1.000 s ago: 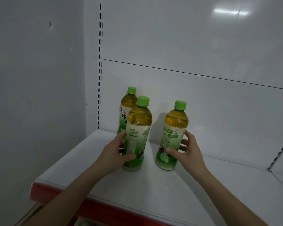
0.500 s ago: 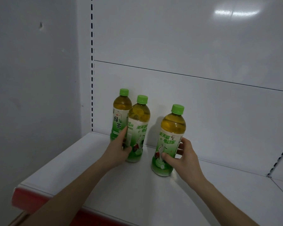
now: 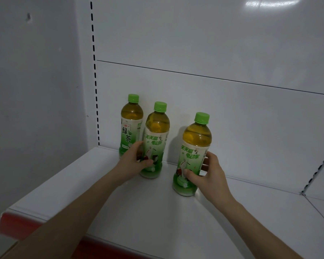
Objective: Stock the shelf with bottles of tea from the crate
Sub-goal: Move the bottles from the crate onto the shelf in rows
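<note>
Three green-capped bottles of tea stand upright on the white shelf (image 3: 157, 212). The back-left bottle (image 3: 130, 124) stands by the rear panel near the corner. Beside it stands the middle bottle (image 3: 156, 131), and my left hand (image 3: 134, 163) grips its lower part with the thumb across the label. The right bottle (image 3: 195, 146) stands a little further forward. My right hand (image 3: 209, 174) holds it low, thumb in front and fingers behind. The crate is not in view.
A white back panel (image 3: 232, 113) rises behind the bottles, with a slotted upright (image 3: 94, 81) at its left. A grey wall (image 3: 32, 109) closes the left side. The shelf has a red front strip (image 3: 13, 226). Another slotted upright (image 3: 318, 171) is at the right.
Both held bottles have moved back toward the rear panel. The middle one now stands right beside the back-left bottle. Both hands keep their grip.
</note>
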### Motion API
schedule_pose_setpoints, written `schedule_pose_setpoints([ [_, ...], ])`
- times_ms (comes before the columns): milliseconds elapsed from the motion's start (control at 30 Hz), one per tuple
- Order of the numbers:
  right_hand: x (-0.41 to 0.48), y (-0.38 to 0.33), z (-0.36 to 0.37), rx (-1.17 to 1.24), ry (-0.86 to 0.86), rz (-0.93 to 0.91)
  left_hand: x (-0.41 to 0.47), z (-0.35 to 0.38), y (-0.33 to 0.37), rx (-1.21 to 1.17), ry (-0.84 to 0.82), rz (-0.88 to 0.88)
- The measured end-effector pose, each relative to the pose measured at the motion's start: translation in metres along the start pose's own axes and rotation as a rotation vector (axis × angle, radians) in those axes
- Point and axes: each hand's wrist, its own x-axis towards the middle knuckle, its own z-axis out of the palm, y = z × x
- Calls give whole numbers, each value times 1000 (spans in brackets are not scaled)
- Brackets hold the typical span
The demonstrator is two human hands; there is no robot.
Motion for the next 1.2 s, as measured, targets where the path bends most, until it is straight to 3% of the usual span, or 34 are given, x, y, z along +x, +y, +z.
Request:
schedule_pose_setpoints([
  [167, 0, -1, 0, 1, 0, -1, -2, 4, 1, -31, -32, 2],
  [333, -1, 0, 0, 17, 3, 4, 4, 11, -6, 131, 101, 60],
  [633, -1, 0, 0, 21, -6, -4, 14, 8, -1, 37, -6, 50],
  [867, 0, 1, 1, 28, 1, -10, 10, 15, -2, 115, 49, 69],
  [1200, 1, 0, 1, 0, 13, -3, 2, 18, 3, 17, 91, -19],
])
